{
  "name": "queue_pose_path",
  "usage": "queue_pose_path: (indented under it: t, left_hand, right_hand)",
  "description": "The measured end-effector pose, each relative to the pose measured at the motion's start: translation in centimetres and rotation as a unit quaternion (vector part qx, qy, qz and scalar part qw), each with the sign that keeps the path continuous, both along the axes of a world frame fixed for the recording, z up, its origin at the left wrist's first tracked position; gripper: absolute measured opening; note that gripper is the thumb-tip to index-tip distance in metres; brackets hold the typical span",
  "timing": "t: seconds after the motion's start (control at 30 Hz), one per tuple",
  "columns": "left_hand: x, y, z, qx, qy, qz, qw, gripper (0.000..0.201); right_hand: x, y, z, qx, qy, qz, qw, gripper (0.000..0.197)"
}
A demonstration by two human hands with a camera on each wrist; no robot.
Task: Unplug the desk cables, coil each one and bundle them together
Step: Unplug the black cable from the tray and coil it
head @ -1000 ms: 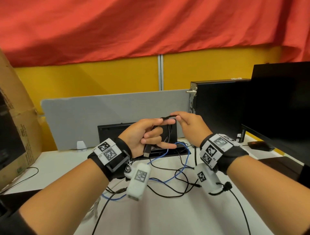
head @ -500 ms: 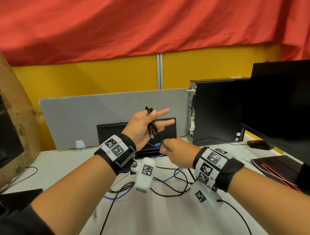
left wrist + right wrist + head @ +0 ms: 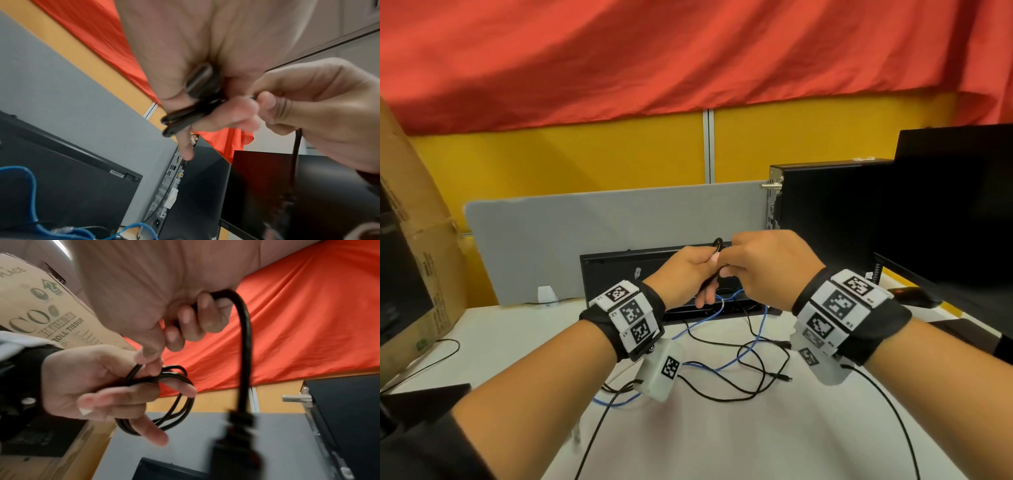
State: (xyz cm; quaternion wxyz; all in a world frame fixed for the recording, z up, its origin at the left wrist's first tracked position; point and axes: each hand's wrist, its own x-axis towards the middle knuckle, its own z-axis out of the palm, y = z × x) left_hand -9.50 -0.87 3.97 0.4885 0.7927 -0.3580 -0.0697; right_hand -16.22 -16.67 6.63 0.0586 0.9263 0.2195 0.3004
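My left hand [image 3: 688, 274] grips a small coil of thin black cable [image 3: 718, 244] above the desk, with the loops running over its fingers [image 3: 176, 402]. My right hand [image 3: 756, 270] is pressed against the left one and pinches the same cable's free end [image 3: 244, 345]. That end arcs out of my right fingers [image 3: 195, 318], and its blurred plug [image 3: 236, 443] dangles below. In the left wrist view the coil [image 3: 185, 116] sits between my left thumb and fingers, and a tail [image 3: 296, 154] hangs from my right hand [image 3: 308, 105]. A blue cable [image 3: 743, 353] and loose black cables [image 3: 756, 380] lie tangled on the white desk [image 3: 722, 438].
A flat black monitor [image 3: 640, 270] leans against the grey divider [image 3: 585, 233] behind my hands. A black PC tower [image 3: 825, 212] and a large monitor [image 3: 955, 212] stand at the right, with a dark mouse [image 3: 914, 298] beneath. A cardboard box [image 3: 414, 260] is on the left.
My right hand dropped below the left while drawing the cable down, then rose back up to it. My left fingers, spread half a second ago, now curl round the coil.
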Motion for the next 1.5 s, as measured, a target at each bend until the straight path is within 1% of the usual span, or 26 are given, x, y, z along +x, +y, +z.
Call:
queue_pose_path:
  t: [0.1,0.2,0.27,0.33,0.43,0.47,0.5,0.53,0.57,0.63,0.7,0.77,0.83,0.87,0.93,0.97,1.0,1.03,1.07,1.1,1.13,1.23,1.3,1.4,1.43,1.5]
  left_hand:
    - [-0.6,0.0,0.0,-0.028,0.038,0.007,0.999,0.036]
    - [-1.1,-0.1,-0.5,-0.059,0.090,0.033,0.994,0.040]
    - [-1.4,-0.3,-0.8,-0.088,0.146,0.018,0.985,0.043]
    - [-1.5,-0.4,-1.1,-0.109,0.188,0.001,0.976,0.041]
    - [-1.5,-0.2,-1.7,-0.149,0.224,0.018,0.963,0.030]
    - [-1.3,-0.1,-1.9,-0.179,0.242,0.028,0.953,0.031]
    - [-1.0,0.0,-2.0,-0.215,0.267,0.037,0.939,0.032]
    - [-0.8,0.1,-2.0,-0.251,0.294,0.041,0.921,0.034]
    - [-0.6,0.1,-1.9,-0.283,0.320,0.041,0.903,0.036]
    - [-0.5,-0.1,-1.7,-0.318,0.358,0.035,0.877,0.040]
    - [-0.6,-0.3,-1.6,-0.323,0.374,0.030,0.869,0.042]
    - [-0.8,-0.6,-1.6,-0.334,0.385,0.014,0.860,0.043]
    - [-0.9,-0.6,-1.6,-0.337,0.386,0.003,0.859,0.044]
    - [-0.9,-0.5,-1.7,-0.331,0.382,-0.003,0.863,0.045]
    - [-1.0,-0.5,-1.9,-0.308,0.376,-0.016,0.874,0.047]
    - [-1.1,-0.5,-2.1,-0.294,0.370,-0.021,0.881,0.049]
    - [-1.1,-0.6,-2.3,-0.280,0.362,-0.024,0.889,0.050]
    - [-1.1,-0.7,-2.4,-0.269,0.354,-0.021,0.896,0.052]
    - [-1.1,-0.7,-2.5,-0.261,0.347,-0.016,0.901,0.053]
    - [-1.0,-0.7,-2.6,-0.255,0.339,-0.007,0.905,0.053]
    - [-0.9,-0.6,-2.6,-0.252,0.333,0.003,0.909,0.054]
    - [-0.8,-0.6,-2.5,-0.252,0.346,0.021,0.903,0.055]
    - [-0.9,-0.7,-2.2,-0.244,0.356,0.032,0.901,0.053]
    - [-1.2,-1.2,-1.8,-0.233,0.339,0.065,0.909,0.049]
    - [-1.3,-1.3,-1.6,-0.239,0.326,0.076,0.911,0.045]
    - [-1.3,-1.6,-1.2,-0.247,0.299,0.088,0.918,0.035]
  right_hand:
    - [-0.1,-0.8,0.7,0.023,-0.050,-0.015,0.998,0.012]
    - [0.1,-1.3,0.7,0.021,-0.083,-0.001,0.996,0.008]
    - [0.5,-1.3,0.5,0.000,-0.083,0.005,0.997,0.007]
    - [0.9,-1.6,0.8,0.005,-0.096,-0.011,0.995,0.010]
    - [0.8,-2.3,1.2,0.096,-0.181,-0.042,0.978,0.014]
    - [0.5,-2.2,1.1,0.126,-0.211,-0.025,0.969,0.012]
    - [0.1,-1.9,0.8,0.143,-0.223,0.006,0.964,0.010]
    - [-0.3,-1.5,0.2,0.149,-0.203,0.035,0.967,0.009]
    - [-0.6,-0.8,-0.6,0.150,-0.156,0.049,0.975,0.011]
    - [-0.8,0.5,-2.5,0.176,-0.040,0.013,0.983,0.017]
    - [-0.3,1.2,-4.4,0.237,0.032,-0.028,0.971,0.026]
    - [0.5,1.4,-5.5,0.280,0.049,-0.035,0.958,0.031]
    - [1.1,1.6,-5.8,0.306,0.022,-0.025,0.952,0.024]
    - [1.3,1.6,-5.8,0.334,0.019,-0.021,0.942,0.020]
    - [1.8,1.7,-5.8,0.414,0.042,-0.018,0.909,0.024]
    - [2.0,1.7,-5.7,0.460,0.072,-0.015,0.885,0.028]
    - [2.2,1.7,-5.6,0.509,0.112,-0.002,0.854,0.030]
    - [2.4,1.7,-5.4,0.553,0.153,0.019,0.819,0.028]
    - [2.4,1.7,-5.4,0.579,0.171,0.034,0.797,0.024]
    - [2.5,1.6,-5.4,0.578,0.159,0.038,0.800,0.018]
    - [2.4,1.6,-5.5,0.570,0.134,0.043,0.810,0.014]
    - [2.1,1.7,-5.6,0.536,0.074,0.042,0.840,0.020]
    - [2.2,1.3,-5.6,0.476,0.022,-0.010,0.879,0.022]
    - [2.3,0.9,-5.3,0.357,-0.033,-0.069,0.931,0.021]
    - [2.2,1.0,-5.2,0.321,-0.056,-0.076,0.942,0.017]
    - [1.9,1.2,-5.0,0.277,-0.084,-0.085,0.953,0.009]
